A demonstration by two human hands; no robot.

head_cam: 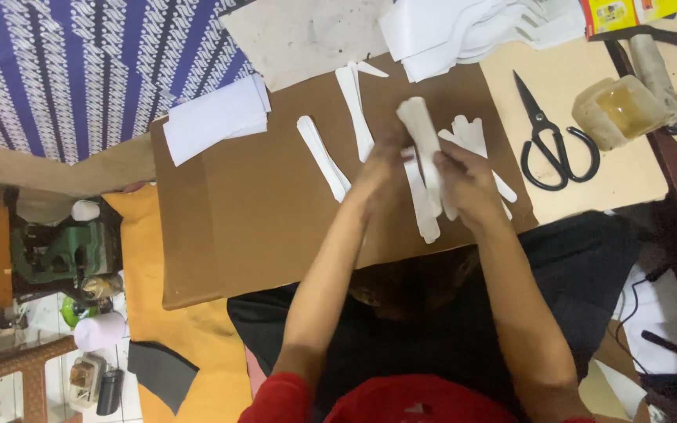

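White strip bundle (425,149) held above brown board's (260,227) right edge, clamped between left hand (381,164) and right hand (468,184), fingers closed around it. Best squared at the ends, gripped evenly. Loose strips (323,157) nearby; scissors (554,145) beyond.

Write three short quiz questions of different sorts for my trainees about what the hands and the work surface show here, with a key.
1. True or false: the black scissors lie untouched, off to the right hand's side.
2. What do both hands hold? A) white strip pieces B) a yellow knife C) a glue jar
3. Fill in: the brown cardboard sheet also carries a stack of white ____ at its far left corner.

Key: 1 true; 2 A; 3 paper.
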